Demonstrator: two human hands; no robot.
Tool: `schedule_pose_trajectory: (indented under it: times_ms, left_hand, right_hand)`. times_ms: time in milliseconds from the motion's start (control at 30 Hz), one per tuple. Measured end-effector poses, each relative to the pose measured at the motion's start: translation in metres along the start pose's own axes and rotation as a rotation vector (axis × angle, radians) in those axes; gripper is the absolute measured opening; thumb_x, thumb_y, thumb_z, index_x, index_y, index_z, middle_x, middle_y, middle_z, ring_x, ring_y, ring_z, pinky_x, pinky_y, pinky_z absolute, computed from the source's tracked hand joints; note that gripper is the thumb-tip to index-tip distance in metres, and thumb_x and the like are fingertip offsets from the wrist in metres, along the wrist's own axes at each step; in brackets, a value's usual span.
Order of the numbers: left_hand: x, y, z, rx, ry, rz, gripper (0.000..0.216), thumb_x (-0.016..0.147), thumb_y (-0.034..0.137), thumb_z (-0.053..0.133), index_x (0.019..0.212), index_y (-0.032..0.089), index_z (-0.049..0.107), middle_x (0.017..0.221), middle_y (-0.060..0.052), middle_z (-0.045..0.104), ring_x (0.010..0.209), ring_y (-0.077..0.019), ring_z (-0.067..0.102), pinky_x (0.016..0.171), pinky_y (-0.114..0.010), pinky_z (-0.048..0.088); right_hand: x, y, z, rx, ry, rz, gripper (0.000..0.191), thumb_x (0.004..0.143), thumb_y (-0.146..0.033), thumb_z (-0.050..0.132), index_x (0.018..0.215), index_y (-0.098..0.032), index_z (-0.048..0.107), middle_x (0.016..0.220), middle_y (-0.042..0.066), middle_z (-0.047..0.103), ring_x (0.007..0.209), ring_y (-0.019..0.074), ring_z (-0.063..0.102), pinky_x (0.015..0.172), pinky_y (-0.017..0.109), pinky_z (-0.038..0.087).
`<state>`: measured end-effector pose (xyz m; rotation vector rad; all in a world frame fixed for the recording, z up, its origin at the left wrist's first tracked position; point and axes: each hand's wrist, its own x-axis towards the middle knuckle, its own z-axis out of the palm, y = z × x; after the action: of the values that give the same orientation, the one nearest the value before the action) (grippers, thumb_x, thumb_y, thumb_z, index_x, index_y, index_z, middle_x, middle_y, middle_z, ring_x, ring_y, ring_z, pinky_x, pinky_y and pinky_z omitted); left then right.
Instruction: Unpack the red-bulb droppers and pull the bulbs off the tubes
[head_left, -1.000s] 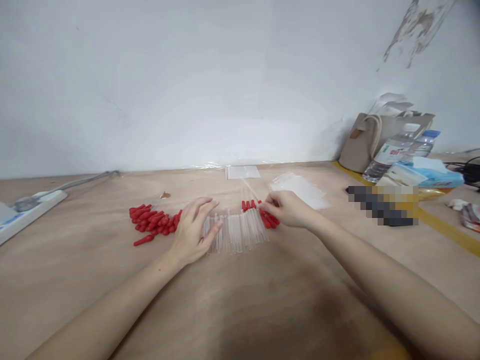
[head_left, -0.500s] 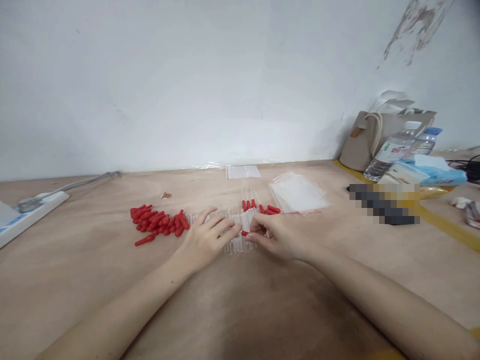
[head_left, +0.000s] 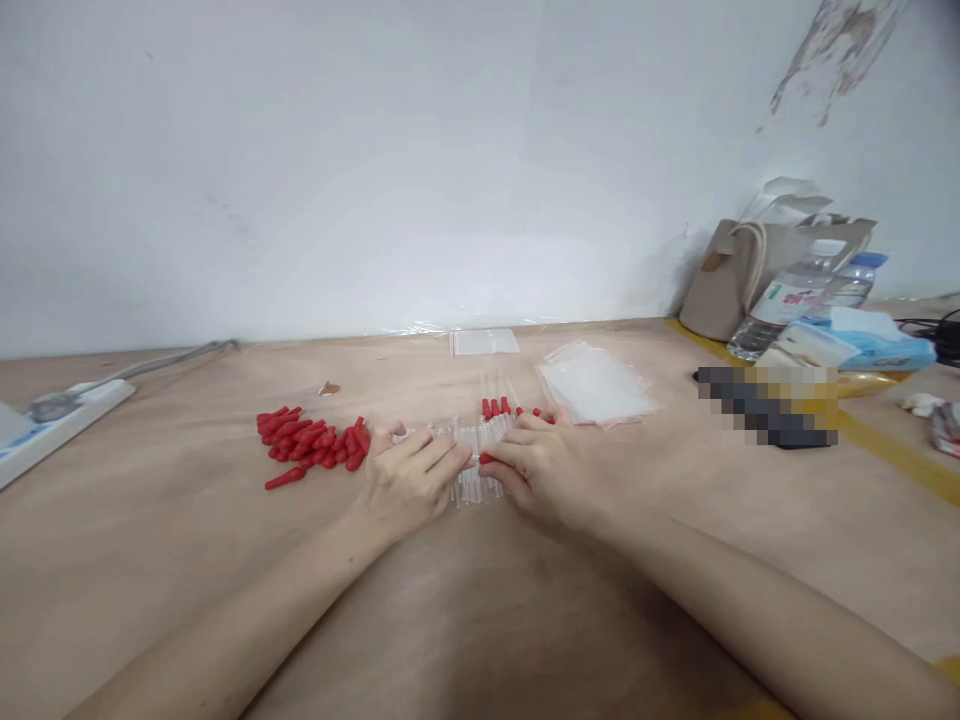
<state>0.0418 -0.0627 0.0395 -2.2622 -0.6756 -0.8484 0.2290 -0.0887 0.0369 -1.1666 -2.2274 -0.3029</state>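
A row of clear thin glass tubes [head_left: 474,462] lies on the brown table in front of me. My left hand [head_left: 409,478] rests on its left part, fingers curled together and pinching the end of a tube. My right hand [head_left: 541,464] meets it from the right, fingers closed on a red rubber cap [head_left: 487,459] at that tube's end. A loose pile of red rubber caps [head_left: 311,442] lies to the left of my left hand. A few tubes with red caps fitted [head_left: 498,409] show just beyond my right hand.
Clear plastic bags [head_left: 596,388] lie right of the tubes, a smaller one [head_left: 484,342] by the wall. A beige bag [head_left: 742,280], water bottles [head_left: 787,298] and a tissue pack [head_left: 862,340] stand far right. A white power strip [head_left: 56,420] sits at left.
My right hand drew back from the capped tubes with a red cap and met my left hand at the middle of the row. Both hands closed together over one tube.
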Motion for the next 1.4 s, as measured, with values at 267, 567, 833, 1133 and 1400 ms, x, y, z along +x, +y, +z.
schedule_pose_trajectory:
  times_ms: [267,567,833,1133,1400]
  left_hand:
    - [0.003,0.005,-0.005,-0.217,-0.195,-0.233,0.020,0.087,0.022,0.042,0.072,0.019,0.055,0.063,0.004,0.062,0.061,-0.0119,0.053,0.080,-0.037,0.023]
    - [0.005,0.005,-0.007,-0.391,-0.404,-0.384,0.032,0.091,0.027,0.031,0.067,0.018,0.051,0.059,0.005,0.058,0.057,-0.0105,0.048,0.081,-0.036,0.021]
    - [0.007,0.003,-0.007,-0.400,-0.474,-0.405,0.038,0.092,0.030,0.029,0.065,0.018,0.052,0.052,0.006,0.054,0.052,-0.0107,0.047,0.075,-0.032,0.026]
    - [0.004,0.000,-0.006,0.006,-0.102,-0.009,0.014,0.087,0.026,0.047,0.081,0.022,0.059,0.065,0.003,0.061,0.065,-0.0127,0.052,0.084,-0.037,0.024]
    - [0.002,0.008,-0.003,-0.136,-0.238,-0.204,0.028,0.088,0.025,0.040,0.065,0.017,0.053,0.060,0.002,0.058,0.060,-0.0128,0.049,0.076,-0.036,0.023]
  right_hand:
    - [-0.006,0.004,0.008,-0.267,0.269,-0.154,0.018,0.087,-0.026,0.048,0.072,-0.020,0.057,0.055,-0.005,0.054,0.069,0.0101,0.045,0.079,0.034,0.018]
    - [-0.005,0.007,0.010,-0.489,0.502,-0.289,0.009,0.082,-0.018,0.055,0.078,-0.024,0.060,0.061,-0.007,0.058,0.080,0.0086,0.052,0.079,0.032,0.021]
    - [-0.005,0.011,0.002,-0.311,0.401,-0.276,0.010,0.083,-0.020,0.055,0.081,-0.026,0.062,0.066,-0.008,0.063,0.076,0.0094,0.052,0.074,0.032,0.020]
    - [0.012,0.008,-0.014,0.350,-0.343,0.083,0.031,0.089,-0.032,0.042,0.067,-0.019,0.060,0.064,-0.003,0.060,0.072,0.0113,0.046,0.070,0.030,0.020]
    - [0.005,0.004,-0.002,-0.041,-0.030,-0.071,0.027,0.083,-0.034,0.052,0.061,-0.020,0.058,0.057,-0.003,0.058,0.070,0.0122,0.044,0.077,0.036,0.017]
